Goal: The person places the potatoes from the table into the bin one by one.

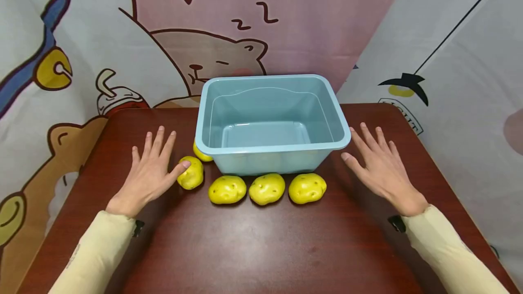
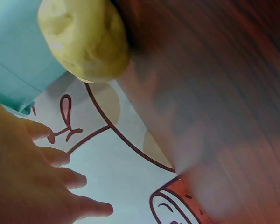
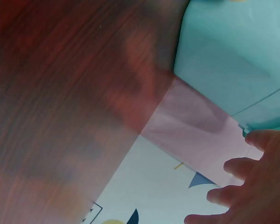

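- Printed cloth (image 1: 310, 22) is hung behind a reddish-brown wooden table (image 1: 253, 239), probably to cover the background.
- On the far part of this table a light blue tub (image 1: 261, 162) is placed, about midway between left and right. Its mouth is turned up, so its inside can be reached from above.
- Along the near wall of the tub a row is formed by a left potato (image 1: 227, 190), a middle potato (image 1: 267, 189) and a right potato (image 1: 307, 188), all yellow; perhaps this row was chosen so that each can be reached without crossing the tub.
- At the left side of the tub a fourth potato (image 1: 190, 173) is seen, and farther a fifth potato (image 1: 201, 153), partly hidden by the rim.
- To the left, the left hand (image 1: 149, 171) is held with fingers spread wide, and nothing is gripped. Its thumb is seen across the fourth potato; whether it is touched cannot be told.
- To the right, the right hand (image 1: 380, 169) is spread likewise, without any object. By this mirrored placing, the space between is probably left unobstructed.
- Both forearms are covered by pale yellow sleeves (image 1: 445, 244).
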`<state>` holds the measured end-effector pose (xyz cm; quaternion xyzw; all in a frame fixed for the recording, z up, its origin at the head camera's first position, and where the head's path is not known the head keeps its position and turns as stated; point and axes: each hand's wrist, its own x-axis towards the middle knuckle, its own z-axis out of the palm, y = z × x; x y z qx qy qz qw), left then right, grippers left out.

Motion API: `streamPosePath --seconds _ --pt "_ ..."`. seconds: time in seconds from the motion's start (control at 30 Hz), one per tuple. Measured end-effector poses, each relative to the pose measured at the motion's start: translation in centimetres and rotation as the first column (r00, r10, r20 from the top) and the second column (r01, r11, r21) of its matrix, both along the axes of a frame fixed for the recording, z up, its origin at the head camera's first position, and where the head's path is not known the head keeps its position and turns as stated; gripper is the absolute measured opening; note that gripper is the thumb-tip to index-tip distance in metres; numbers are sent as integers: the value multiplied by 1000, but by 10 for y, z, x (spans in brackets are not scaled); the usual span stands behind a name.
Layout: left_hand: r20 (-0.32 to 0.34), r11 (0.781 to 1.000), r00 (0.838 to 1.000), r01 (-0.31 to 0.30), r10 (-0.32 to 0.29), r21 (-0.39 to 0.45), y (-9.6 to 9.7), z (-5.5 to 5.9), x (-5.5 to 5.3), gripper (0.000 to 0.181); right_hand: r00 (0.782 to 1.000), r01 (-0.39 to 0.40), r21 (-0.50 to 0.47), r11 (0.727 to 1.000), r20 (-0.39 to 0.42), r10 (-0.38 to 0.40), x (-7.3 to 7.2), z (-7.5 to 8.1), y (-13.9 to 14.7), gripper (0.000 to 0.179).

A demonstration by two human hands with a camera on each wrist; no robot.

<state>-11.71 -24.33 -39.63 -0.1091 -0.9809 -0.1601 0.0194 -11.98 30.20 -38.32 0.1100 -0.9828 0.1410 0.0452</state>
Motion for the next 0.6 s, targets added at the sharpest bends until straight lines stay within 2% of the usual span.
streamPosePath --seconds 0.13,0.3,0.43,0.6 --pt "-48 998 999 14 -11 53 9 6 -1 90 1000 -10 -15 1000 11 10 8 2 1 81" --pt "-140 989 989 68 -49 133 25 20 -5 87 1000 -19 -43 999 15 19 20 6 -1 80" --pt "-178 972 981 115 -78 205 39 32 -8 86 999 -35 -80 996 0 36 28 9 -5 78" --pt "-186 943 977 155 -103 295 52 45 -12 84 997 -79 -113 991 -8 78 39 11 -11 76"
